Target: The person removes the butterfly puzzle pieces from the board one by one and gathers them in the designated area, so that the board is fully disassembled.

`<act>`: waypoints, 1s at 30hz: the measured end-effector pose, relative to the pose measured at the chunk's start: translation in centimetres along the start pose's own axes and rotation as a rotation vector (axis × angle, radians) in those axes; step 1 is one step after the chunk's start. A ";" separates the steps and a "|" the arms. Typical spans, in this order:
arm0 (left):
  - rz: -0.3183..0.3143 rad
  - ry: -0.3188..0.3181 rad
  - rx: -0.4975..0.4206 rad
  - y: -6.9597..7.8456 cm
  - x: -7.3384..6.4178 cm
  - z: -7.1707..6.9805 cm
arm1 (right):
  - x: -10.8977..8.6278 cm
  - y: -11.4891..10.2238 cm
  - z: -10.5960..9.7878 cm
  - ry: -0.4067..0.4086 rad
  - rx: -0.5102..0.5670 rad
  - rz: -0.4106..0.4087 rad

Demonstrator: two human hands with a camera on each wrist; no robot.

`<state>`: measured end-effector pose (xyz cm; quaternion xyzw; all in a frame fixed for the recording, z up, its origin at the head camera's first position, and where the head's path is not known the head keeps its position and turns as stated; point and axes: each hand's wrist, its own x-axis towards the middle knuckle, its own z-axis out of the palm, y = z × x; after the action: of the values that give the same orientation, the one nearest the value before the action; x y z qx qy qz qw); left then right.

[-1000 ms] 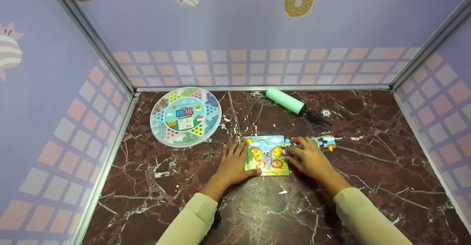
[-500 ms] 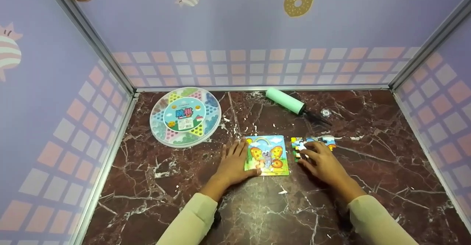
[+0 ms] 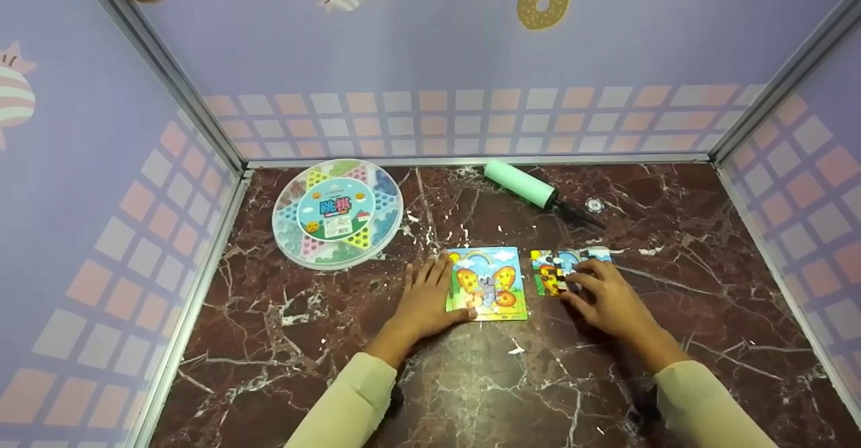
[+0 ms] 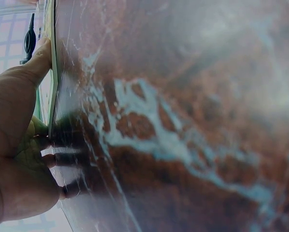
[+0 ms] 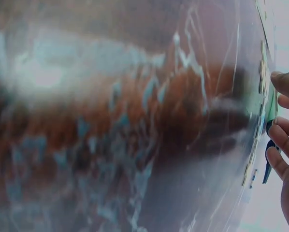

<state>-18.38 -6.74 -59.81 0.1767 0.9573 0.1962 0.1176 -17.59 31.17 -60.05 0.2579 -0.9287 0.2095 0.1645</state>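
Observation:
A square puzzle board [image 3: 488, 283], printed with a grey elephant with orange butterfly wings under a rainbow, lies flat on the table. My left hand [image 3: 427, 303] rests at its left side, fingers spread along that edge and thumb on the lower left corner. In the left wrist view, that thumb [image 4: 43, 50] lies over the board's edge [image 4: 53, 72]. To the board's right sits a patch of jigsaw pieces [image 3: 546, 274], apart from the board. Over these pieces my right hand [image 3: 605, 300] reaches with loosely bent fingers, its fingertips right at them and covering some from view.
At the back left lies a round Chinese checkers set [image 3: 338, 214]. A mint-green hand pump [image 3: 519, 183] with a black nozzle lies behind the pieces, close to a small round chip [image 3: 594, 205]. Patterned walls [image 3: 430, 38] enclose the dark marbled table on the left, back and right.
My right hand has moved right, from beside the board's edge to over the jigsaw pieces, uncovering the ones on the left. My left hand and the board have stayed in place.

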 end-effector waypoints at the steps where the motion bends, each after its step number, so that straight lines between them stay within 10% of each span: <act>1: 0.000 -0.002 0.002 0.0 0.0 0.0 | -0.1 0.1 -0.1 -0.002 0.002 -0.001; 30: 0.003 0.009 -0.017 0.0 0.0 -0.1 | -1.1 1.7 0.0 0.009 -0.038 -0.100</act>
<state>-18.39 -6.75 -59.67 0.1763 0.9558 0.2055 0.1144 -17.65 32.92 -61.04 0.2997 -0.9177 0.1846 0.1839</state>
